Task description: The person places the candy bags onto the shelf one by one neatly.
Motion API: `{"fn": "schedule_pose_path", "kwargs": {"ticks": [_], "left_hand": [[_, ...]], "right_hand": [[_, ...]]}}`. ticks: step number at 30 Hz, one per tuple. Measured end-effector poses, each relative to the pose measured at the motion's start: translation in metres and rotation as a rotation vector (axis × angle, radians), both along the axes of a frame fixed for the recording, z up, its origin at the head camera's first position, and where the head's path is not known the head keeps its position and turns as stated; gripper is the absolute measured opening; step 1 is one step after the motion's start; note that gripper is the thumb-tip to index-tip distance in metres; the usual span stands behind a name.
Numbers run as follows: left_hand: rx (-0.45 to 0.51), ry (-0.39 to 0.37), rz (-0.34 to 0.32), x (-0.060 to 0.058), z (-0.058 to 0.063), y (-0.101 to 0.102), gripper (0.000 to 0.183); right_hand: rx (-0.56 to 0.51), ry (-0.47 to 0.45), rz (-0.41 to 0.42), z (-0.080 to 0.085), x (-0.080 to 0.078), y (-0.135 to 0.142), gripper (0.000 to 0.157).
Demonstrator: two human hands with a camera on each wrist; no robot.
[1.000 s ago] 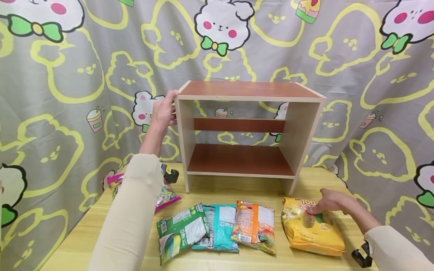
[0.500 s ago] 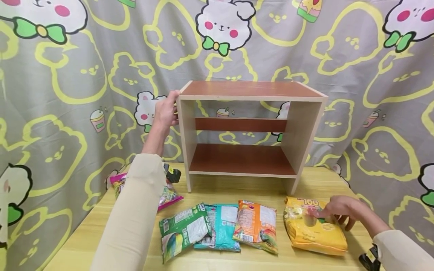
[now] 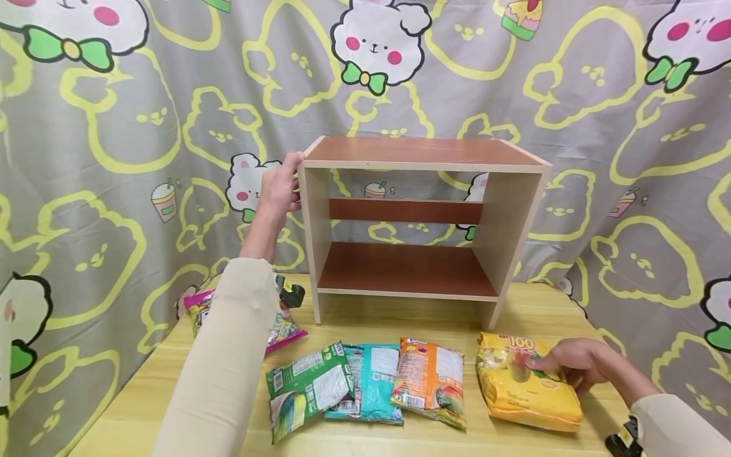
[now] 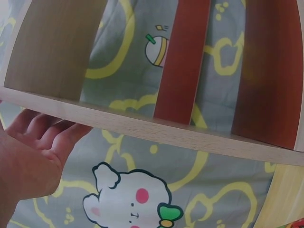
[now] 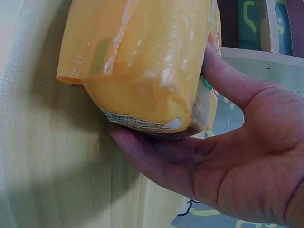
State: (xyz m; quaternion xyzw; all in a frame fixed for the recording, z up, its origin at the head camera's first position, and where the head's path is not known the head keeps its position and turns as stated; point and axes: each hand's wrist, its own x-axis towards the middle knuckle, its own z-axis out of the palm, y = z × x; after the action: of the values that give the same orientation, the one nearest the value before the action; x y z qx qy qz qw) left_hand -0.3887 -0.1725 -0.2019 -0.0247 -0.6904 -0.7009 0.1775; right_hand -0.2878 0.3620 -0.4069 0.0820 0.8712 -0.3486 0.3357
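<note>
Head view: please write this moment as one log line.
left hand: touches side of brown-and-beige wooden shelf unit | right hand: grips yellow plastic bag | pale wooden table: green plastic packet overlaps teal plastic packet

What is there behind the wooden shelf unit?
Through the open back of the shelf unit, a patterned grey curtain shows above and below the brown bar; whatever the unit itself covers cannot be seen.

Yellow bag (image 3: 525,397), orange bag (image 3: 427,379), teal bag (image 3: 378,387), green bag (image 3: 311,384); red-brown and beige shelf (image 3: 422,150); grey curtain (image 3: 228,70) patterned with yellow cartoon outlines.
</note>
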Motion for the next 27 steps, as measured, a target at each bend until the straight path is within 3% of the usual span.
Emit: {"fn": "schedule_pose_path", "kwargs": {"ticks": [11,17,27], "left_hand": [[-0.030,-0.010,0.012,0.0026,0.0015,-0.0015,0.054],[-0.032,-0.009,0.007,0.0019,0.0018,-0.0012,0.054],[-0.046,-0.020,0.015,0.0026,0.0007,-0.0007,0.051]], "right_hand": [[-0.004,0.003,-0.015,0.0011,-0.0011,-0.0035,0.056],[-0.007,-0.012,-0.027,0.0018,-0.0022,-0.0041,0.054],[-0.002,0.043,-0.041,0.0028,0.0007,-0.0070,0.044]]}}
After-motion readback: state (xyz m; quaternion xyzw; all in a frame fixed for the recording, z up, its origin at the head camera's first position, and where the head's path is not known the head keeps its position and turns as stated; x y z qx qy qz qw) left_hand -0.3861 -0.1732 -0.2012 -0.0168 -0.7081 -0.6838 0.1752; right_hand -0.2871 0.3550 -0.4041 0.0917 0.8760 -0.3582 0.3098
